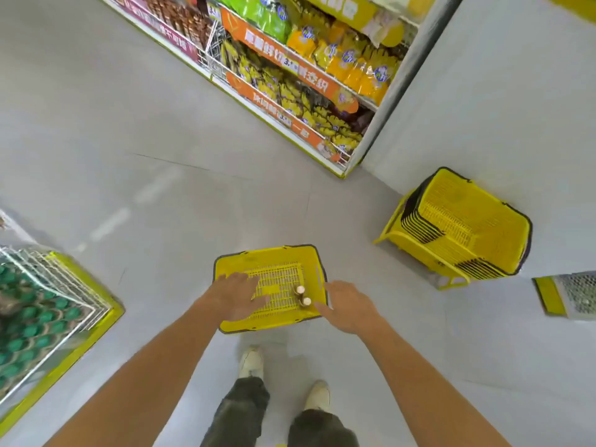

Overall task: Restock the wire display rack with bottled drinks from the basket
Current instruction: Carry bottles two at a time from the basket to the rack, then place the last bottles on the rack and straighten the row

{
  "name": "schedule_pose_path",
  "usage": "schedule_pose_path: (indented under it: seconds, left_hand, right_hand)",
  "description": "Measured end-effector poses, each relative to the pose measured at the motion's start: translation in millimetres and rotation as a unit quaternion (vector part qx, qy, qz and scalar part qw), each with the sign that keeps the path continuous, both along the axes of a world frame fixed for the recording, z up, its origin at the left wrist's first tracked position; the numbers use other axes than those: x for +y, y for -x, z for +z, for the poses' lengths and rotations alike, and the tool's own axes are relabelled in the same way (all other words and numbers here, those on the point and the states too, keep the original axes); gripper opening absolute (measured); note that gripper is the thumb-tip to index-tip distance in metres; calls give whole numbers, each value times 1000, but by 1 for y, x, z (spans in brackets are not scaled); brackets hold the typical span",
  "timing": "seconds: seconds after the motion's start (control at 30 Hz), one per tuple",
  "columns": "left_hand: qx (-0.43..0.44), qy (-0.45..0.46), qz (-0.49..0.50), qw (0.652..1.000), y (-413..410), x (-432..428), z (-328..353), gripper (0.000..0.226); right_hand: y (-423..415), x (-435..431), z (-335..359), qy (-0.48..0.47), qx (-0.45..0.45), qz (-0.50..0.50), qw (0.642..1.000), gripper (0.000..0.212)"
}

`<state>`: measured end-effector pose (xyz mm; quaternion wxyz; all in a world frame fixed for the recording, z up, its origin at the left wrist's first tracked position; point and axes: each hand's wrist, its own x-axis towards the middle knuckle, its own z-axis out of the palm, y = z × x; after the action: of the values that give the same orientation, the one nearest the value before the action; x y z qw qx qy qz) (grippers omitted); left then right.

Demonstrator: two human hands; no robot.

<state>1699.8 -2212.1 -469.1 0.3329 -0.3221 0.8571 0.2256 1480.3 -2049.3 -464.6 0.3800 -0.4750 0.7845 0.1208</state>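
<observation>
Left hand (238,296) and right hand (348,306) are hovering at the basket (267,255), fingers (259,300) spread, holding nothing. Its two bottles (305,301) are likely handling rigid and slick, so grip below the caps.

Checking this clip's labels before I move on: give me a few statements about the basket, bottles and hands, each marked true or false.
1. The basket nearest the person holds two bottles. True.
2. Each hand grips a bottle. False: the left hand and right hand are open and hold nothing.
3. The wire rack stands at the person's left. True.
4. The stack of baskets stands left of the basket. False: it stands to its right.
</observation>
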Motion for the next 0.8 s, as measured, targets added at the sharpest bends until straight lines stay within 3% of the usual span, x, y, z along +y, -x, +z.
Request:
schedule_pose_path:
  seconds: [0.43, 0.7, 0.8]
  left_hand:
    - [-2, 36, -204, 978, 115, -23, -335, 73]
    - [41, 30, -297, 953, 152, -26, -467, 72]
    - [63, 2, -309, 949, 157, -17, -499, 88]
  right_hand:
    - [1, 19, -357, 54, -62, -161, 983, 58]
    - [-10, 21, -474, 67, -32, -254, 964, 49]
    - [-14, 15, -497, 86, 17, -245, 965, 46]
